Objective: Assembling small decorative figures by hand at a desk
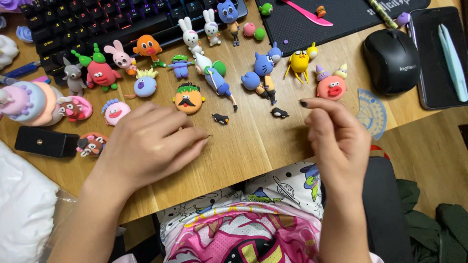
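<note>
My left hand [146,146] rests flat on the wooden desk [253,141], thumb and forefinger pinched on a tiny dark sliver [210,136] that sticks out at the fingertips. My right hand [336,141] is raised over the desk's front edge with its fingers bunched together; I cannot see anything in them. Between the hands lie two small black penguin figures [221,118] [279,113]. Just beyond my left hand sits an orange round face with a moustache [188,98] and a pink round face [116,111].
Several small clay figures crowd the desk's far half, among them a blue cat [263,65], a yellow figure [299,62] and a red face [331,86]. A keyboard [97,19], black mat [341,17], mouse [391,59], phone [438,58], protractor [371,112] and black box [46,141] surround them.
</note>
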